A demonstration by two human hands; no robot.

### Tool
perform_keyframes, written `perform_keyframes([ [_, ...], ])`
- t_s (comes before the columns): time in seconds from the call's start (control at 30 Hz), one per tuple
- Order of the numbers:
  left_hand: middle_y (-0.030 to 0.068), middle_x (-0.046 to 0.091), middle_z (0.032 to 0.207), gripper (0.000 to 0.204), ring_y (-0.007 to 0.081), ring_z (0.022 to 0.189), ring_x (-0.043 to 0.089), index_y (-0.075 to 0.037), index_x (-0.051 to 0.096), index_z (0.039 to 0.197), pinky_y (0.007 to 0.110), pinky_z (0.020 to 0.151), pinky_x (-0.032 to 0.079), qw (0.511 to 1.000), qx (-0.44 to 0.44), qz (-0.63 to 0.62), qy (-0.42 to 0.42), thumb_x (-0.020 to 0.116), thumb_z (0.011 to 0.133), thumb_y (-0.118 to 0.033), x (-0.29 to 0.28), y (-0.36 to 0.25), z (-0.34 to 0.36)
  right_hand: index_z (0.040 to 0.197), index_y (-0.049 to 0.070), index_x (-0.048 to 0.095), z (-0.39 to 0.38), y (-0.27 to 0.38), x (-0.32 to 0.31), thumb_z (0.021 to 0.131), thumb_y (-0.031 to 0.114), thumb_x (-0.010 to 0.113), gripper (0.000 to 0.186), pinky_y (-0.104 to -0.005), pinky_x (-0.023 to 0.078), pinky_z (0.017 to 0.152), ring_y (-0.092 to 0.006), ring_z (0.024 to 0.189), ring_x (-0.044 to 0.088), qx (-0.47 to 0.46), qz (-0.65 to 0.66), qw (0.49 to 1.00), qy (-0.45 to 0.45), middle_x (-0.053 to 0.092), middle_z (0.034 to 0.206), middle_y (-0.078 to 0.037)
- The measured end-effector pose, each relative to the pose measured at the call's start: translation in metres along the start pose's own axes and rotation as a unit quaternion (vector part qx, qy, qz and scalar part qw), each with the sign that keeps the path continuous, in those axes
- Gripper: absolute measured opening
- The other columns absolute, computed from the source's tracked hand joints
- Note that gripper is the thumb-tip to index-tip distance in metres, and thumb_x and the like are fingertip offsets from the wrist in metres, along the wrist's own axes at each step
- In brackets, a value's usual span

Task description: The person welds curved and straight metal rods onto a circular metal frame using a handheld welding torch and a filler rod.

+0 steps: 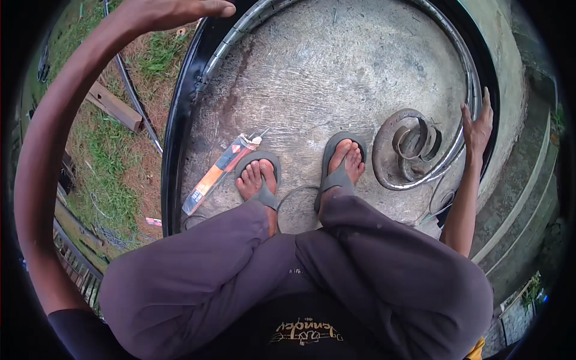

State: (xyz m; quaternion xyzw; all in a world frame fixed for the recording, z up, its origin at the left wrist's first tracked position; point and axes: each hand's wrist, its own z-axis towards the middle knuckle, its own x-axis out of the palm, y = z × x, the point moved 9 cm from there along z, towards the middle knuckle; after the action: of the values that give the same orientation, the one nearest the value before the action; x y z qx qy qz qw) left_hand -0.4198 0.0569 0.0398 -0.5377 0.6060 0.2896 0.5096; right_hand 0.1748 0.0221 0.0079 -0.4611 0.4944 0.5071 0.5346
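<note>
A silver metal tube (461, 45) curves round the concrete in a large arc. At its right end it coils inward into a rusty-looking spiral (384, 135). Outside it runs a black hoop-like band (175, 129), close along the tube at the top and right. My left hand (171, 11) is at the top left, over or beside the band, one digit stretched out; the frame edge cuts off the rest, and contact is unclear. On the right, my right hand (478, 131) is open with fingers spread, beside the tube and band, and nothing shows in it.
My sandalled feet (258, 177) stand on the concrete slab (324, 78) inside the arc. A long orange and dark-blue packet (213, 177) lies by the left foot. Beyond the band at left are grass (114, 180), a rusty metal bar (114, 107) and a dark pipe (135, 96); concrete steps (510, 219) are at right.
</note>
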Motion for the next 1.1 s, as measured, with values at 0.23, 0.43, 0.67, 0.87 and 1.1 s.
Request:
perform_keyframes([
  [0.23,0.0259,0.046,0.156,0.125,0.0430,0.144,0.045,-0.020,0.023,0.166,0.053,0.119,0.039,0.984,0.127,-0.084,-0.089,0.085,0.067,-0.063,0.048,-0.046,0.180,0.152,0.000,0.043,-0.282,-0.165,-0.024,0.087,0.037,0.078,0.083,-0.0522,0.040,0.111,-0.0477,0.128,0.052,0.298,-0.112,0.947,-0.048,0.055,0.137,-0.032],
  [0.43,0.0270,0.046,0.155,0.107,0.0445,0.140,0.048,-0.017,0.021,0.165,0.049,0.117,0.038,0.973,0.179,-0.082,-0.119,0.073,0.072,-0.021,0.085,-0.031,0.217,0.146,-0.005,0.046,-0.480,-0.166,-0.010,0.087,0.044,0.074,0.082,-0.0531,0.044,0.108,-0.0494,0.127,0.055,0.572,-0.070,0.817,0.004,0.057,0.133,-0.037],
  [0.67,0.0304,0.047,0.151,0.104,0.0474,0.136,0.051,-0.005,0.025,0.161,0.048,0.113,0.041,0.986,0.137,-0.052,-0.077,0.073,0.071,-0.024,0.084,-0.026,0.222,0.117,-0.011,0.066,-0.523,-0.140,0.050,0.082,0.057,0.077,0.077,-0.0502,0.050,0.102,-0.0507,0.114,0.065,0.639,0.100,0.761,0.042,0.068,0.111,-0.038],
  [0.87,0.0367,0.054,0.140,0.108,0.0488,0.129,0.055,0.004,0.024,0.159,0.047,0.111,0.044,0.995,0.074,-0.018,-0.063,0.075,0.068,-0.026,0.071,-0.053,0.196,0.090,0.007,0.061,-0.548,-0.109,0.102,0.093,0.026,0.074,0.023,-0.0351,0.051,0.048,-0.0194,0.051,0.058,0.742,0.498,0.446,-0.043,0.061,0.072,-0.007],
  [1.1,0.0349,0.061,0.128,0.105,0.0488,0.121,0.060,0.002,0.028,0.157,0.049,0.105,0.048,0.992,0.067,-0.050,-0.093,0.077,0.068,-0.027,0.062,-0.063,0.184,0.097,0.005,0.054,-0.503,-0.100,0.050,0.088,0.011,0.066,0.015,-0.0339,0.051,0.048,-0.0183,0.055,0.059,0.671,0.481,0.542,-0.160,0.059,0.074,-0.007],
])
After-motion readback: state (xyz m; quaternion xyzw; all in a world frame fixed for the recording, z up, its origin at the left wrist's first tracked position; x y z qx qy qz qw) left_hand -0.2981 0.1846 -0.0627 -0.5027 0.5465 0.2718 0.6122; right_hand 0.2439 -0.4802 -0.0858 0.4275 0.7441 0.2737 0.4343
